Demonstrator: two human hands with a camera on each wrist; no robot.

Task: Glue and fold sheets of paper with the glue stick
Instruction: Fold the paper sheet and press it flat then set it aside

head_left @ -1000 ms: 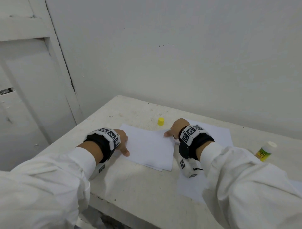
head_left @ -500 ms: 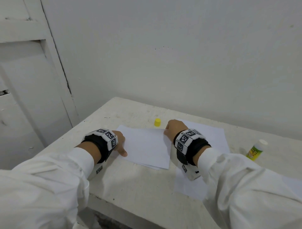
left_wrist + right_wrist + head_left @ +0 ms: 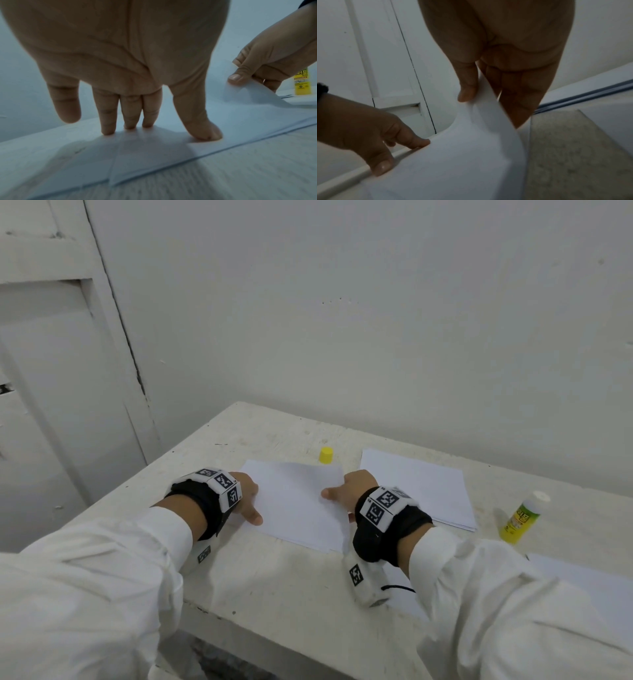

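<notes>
A folded white sheet of paper (image 3: 298,501) lies on the table between my hands. My left hand (image 3: 251,503) presses its left edge flat with straight fingers (image 3: 108,127) and thumb. My right hand (image 3: 337,491) pinches the sheet's right edge between thumb and fingers. The right wrist view shows that edge (image 3: 488,116) lifted and curling off the table. The yellow-green glue stick (image 3: 520,517) stands uncapped at the right, away from both hands. Its yellow cap (image 3: 325,455) sits just beyond the sheet.
A second stack of white sheets (image 3: 421,491) lies right of my right hand. More paper (image 3: 582,580) lies at the near right. The white table (image 3: 274,587) meets a wall behind, and its near edge runs below my wrists. A door stands at the left.
My right hand slid from the sheet's far right corner nearer along the right edge and now pinches and lifts it. The left hand stays pressing the left edge.
</notes>
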